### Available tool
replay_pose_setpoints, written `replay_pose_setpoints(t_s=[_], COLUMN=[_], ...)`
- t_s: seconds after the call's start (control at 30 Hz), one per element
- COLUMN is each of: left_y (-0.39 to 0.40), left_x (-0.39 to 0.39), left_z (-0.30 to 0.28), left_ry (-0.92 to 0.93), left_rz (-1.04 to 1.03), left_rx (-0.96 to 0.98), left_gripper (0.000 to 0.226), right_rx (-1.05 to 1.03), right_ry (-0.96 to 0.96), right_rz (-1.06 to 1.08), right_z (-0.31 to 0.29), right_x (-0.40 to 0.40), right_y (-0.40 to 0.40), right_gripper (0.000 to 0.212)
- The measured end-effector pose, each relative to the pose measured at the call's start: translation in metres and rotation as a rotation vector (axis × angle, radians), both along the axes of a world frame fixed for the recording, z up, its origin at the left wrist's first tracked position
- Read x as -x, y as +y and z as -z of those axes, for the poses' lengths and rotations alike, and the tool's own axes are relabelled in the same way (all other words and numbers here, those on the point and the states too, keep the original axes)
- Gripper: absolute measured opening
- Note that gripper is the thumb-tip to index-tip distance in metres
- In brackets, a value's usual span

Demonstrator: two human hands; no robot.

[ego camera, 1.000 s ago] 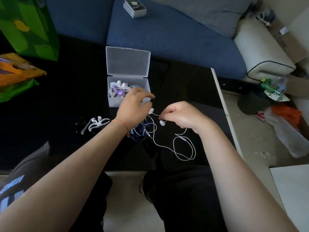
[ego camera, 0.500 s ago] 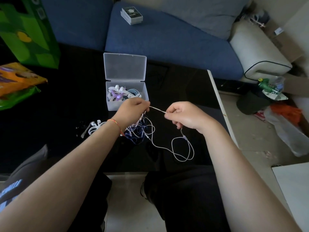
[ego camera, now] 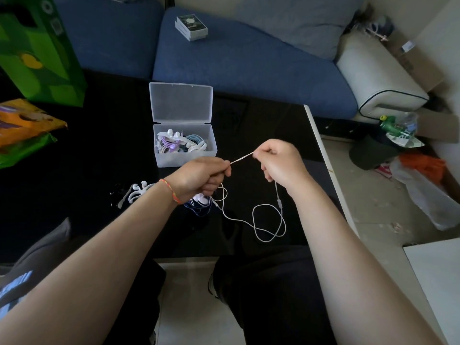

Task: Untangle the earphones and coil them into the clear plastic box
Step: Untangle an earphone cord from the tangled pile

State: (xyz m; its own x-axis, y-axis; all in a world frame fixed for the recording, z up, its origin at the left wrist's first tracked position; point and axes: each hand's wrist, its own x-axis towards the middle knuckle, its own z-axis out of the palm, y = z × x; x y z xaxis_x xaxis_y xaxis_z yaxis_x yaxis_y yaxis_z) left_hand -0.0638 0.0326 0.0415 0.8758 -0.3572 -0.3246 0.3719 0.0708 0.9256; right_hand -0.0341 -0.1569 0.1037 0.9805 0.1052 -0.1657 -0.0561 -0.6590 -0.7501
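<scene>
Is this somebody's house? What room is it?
Probably a living room at home. There is a blue sofa behind a low black table, a small box lying on the cushion, and bags and clutter on the floor.

blue sofa (ego camera: pixel 249 63) as the anchor: small card box (ego camera: pixel 191 27) sitting on its seat, green bag (ego camera: pixel 37 53) off its left end, white cushion (ego camera: pixel 375 75) at its right end
</scene>
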Motion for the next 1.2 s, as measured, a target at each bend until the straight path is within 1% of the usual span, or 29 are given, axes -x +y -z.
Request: replay_pose_setpoints(t_s=[0.1, 0.17, 0.23, 0.27, 0.33, 0.37, 0.4, 0.47, 0.53, 0.57, 0.63, 0.7, 0.73, 0.8, 0.87, 0.93, 1.07, 1.2], left_y=[-0.002, -0.002, -0.002, -0.002, -0.002, -0.002, -0.002, -0.002, -0.002, -0.001, 0.0, 0.001, 0.002, 0.003, 0.002, 0.001, 0.001, 0.0], left_x=[0.0, 0.0, -0.002, -0.001, -0.001, -0.001, -0.001, 0.001, 0.001, 0.001, -0.001, -0.002, -0.002, -0.001, -0.001, 0.0, 0.002, 0.004], left_z=[0.004, 0.006, 0.007, 0.008, 0.008, 0.007, 0.006, 0.003, 0.002, 0.003, 0.007, 0.009, 0.009, 0.009, 0.009, 0.008, 0.002, -0.004], left_ry=[0.003, 0.007, 0.011, 0.015, 0.018, 0.015, 0.014, 0.029, 0.037, 0.03, 0.005, -0.027, -0.046, -0.072, -0.064, -0.043, 0.011, 0.055], left_rz=[0.009, 0.02, 0.023, 0.016, 0.007, 0.01, 0.014, 0.014, 0.015, 0.02, 0.026, 0.033, 0.045, 0.072, 0.081, 0.076, 0.079, 0.035], left_rx=[-0.024, -0.018, 0.011, 0.034, 0.062, 0.067, 0.071, 0.091, 0.12, 0.128, 0.125, 0.071, 0.032, -0.018, -0.012, 0.042, 0.238, 0.41], left_gripper=[0.029, 0.028, 0.027, 0.027, 0.027, 0.027, 0.027, 0.027, 0.026, 0.025, 0.025, 0.027, 0.027, 0.028, 0.028, 0.028, 0.022, 0.02], right_rx=[-0.005, -0.001, 0.043, 0.102, 0.186, 0.168, 0.108, -0.04, -0.083, -0.046, 0.113, 0.235, 0.255, 0.251, 0.198, 0.138, 0.052, -0.029], right_ry=[-0.051, -0.065, -0.057, -0.047, -0.042, -0.047, -0.05, 0.02, 0.108, 0.125, 0.131, 0.173, 0.183, 0.14, 0.075, 0.021, -0.037, -0.05], right_rz=[0.154, 0.185, 0.166, 0.13, 0.019, -0.051, -0.127, -0.267, -0.336, -0.349, -0.378, -0.407, -0.409, -0.384, -0.323, -0.25, -0.153, -0.13], right_z=[0.008, 0.012, 0.015, 0.014, 0.011, 0.009, 0.007, 0.003, 0.003, 0.002, 0.0, -0.003, -0.003, -0.005, -0.006, -0.004, 0.003, 0.007], right_x=[-0.006, -0.009, -0.013, -0.013, -0.012, -0.01, -0.006, 0.001, 0.006, 0.006, 0.005, 0.005, 0.004, 0.003, 0.002, -0.001, -0.005, -0.006], right_y=[0.0, 0.001, 0.002, 0.001, 0.003, 0.006, 0.012, 0.023, 0.031, 0.032, 0.03, 0.025, 0.022, 0.019, 0.015, 0.012, 0.008, 0.01], right_gripper=[0.013, 0.012, 0.012, 0.016, 0.034, 0.042, 0.046, 0.048, 0.044, 0.039, 0.028, 0.021, 0.017, 0.012, 0.01, 0.009, 0.01, 0.013])
